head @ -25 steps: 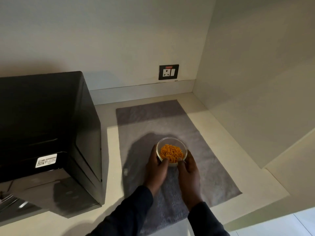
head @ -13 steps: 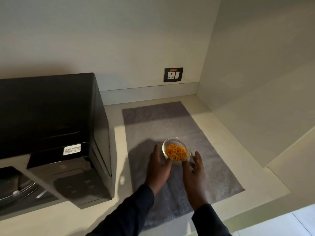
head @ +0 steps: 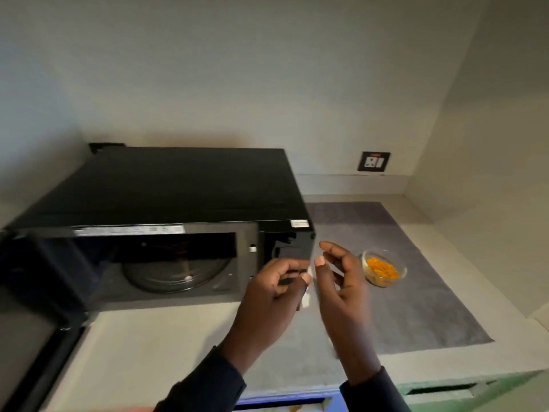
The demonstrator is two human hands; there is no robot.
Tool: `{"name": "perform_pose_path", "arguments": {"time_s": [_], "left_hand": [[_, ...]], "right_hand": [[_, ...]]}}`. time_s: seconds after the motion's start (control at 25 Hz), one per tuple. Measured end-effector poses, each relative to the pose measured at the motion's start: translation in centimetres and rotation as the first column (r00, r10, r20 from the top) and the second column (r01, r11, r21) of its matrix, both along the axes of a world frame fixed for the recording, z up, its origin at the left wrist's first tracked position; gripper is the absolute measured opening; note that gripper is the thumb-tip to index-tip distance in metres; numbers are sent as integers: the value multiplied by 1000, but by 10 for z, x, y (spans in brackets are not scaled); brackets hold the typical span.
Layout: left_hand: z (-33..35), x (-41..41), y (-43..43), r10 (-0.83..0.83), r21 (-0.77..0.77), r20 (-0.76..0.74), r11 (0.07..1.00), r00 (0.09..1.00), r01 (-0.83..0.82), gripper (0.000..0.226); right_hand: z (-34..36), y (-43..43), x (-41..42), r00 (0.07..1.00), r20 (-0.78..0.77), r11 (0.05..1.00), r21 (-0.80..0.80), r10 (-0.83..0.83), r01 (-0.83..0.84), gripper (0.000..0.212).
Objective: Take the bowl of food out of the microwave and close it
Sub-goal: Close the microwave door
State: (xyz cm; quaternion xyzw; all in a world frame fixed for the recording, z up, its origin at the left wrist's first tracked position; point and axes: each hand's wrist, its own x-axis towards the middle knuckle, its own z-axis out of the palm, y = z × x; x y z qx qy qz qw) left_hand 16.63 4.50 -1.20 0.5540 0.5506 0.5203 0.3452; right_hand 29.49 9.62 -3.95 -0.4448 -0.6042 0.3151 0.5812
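Both hands are seen raised above the counter (head: 166, 346) in front of the microwave's right front corner, and neither is seen to hold anything. The left hand (head: 274, 295) is kept loosely curled, its fingers bent inward but not closed on any object, and it lies in line with the control panel (head: 292, 248) of the microwave (head: 166, 188); whether the panel is touched cannot be told. The right hand (head: 341, 281) is held half open just beside it, fingers spread and slightly bent, empty. The glass bowl (head: 383, 268) of orange food (head: 381, 267) is set upright on the grey mat (head: 421, 301), toward the counter's right side, near the right hand but apart from it. The microwave is placed at the counter's left and back, with its door (head: 32, 343) swung open at the left edge and the glass turntable (head: 175, 273) seen bare inside the cavity. A wall socket (head: 373, 161) is mounted above the back edge of the counter.
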Motion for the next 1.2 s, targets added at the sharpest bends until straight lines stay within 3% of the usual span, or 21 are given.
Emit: {"name": "perform_pose_path", "arguments": {"time_s": [0.12,0.2,0.32,0.4,0.48,0.56,0.6,0.72,0.88,1.0,1.04,1.12,1.2], "left_hand": [[27,-62,-47,89,36,4,995,996,-89,20],[41,-103,-75,192,53,-8,980,981,-191,18],[51,-162,-111,387,90,-216,922,897,-376,22],[53,-196,-134,500,113,-412,858,762,-502,35],[52,-222,-153,548,128,-635,770,545,-625,52],[48,-236,-166,485,94,-797,688,360,-720,65],[45,-239,-170,438,43,-836,653,330,-756,70],[37,-242,-175,256,-112,-919,558,299,-823,87],[46,-231,-166,113,-204,-952,465,286,-861,98],[66,-219,-153,39,-363,-918,319,395,-875,101],[73,-218,-147,-18,-424,-898,300,440,-854,121],[89,-216,-134,-162,-545,-837,322,522,-774,129],[105,-210,-126,-261,-613,-790,351,555,-708,113]], "right_hand": [[29,-29,-48,996,23,992,90,84,-86,28],[43,-38,-72,983,185,979,198,21,-58,32],[52,-35,-94,877,467,970,243,-112,-6,49],[51,-34,-102,765,630,983,185,-131,16,65],[44,-34,-106,662,741,991,129,-115,27,75],[34,-33,-107,589,800,992,119,-115,32,80],[31,-33,-107,569,814,992,124,-120,31,80],[29,-32,-103,545,831,992,124,-113,16,81],[32,-31,-98,523,848,993,115,-87,-21,82],[35,-32,-93,509,859,995,86,-51,-45,82],[37,-32,-92,511,859,996,74,-37,-54,82],[39,-31,-91,513,858,996,60,-17,-67,83],[39,-29,-89,513,858,995,62,-11,-81,81]]}}
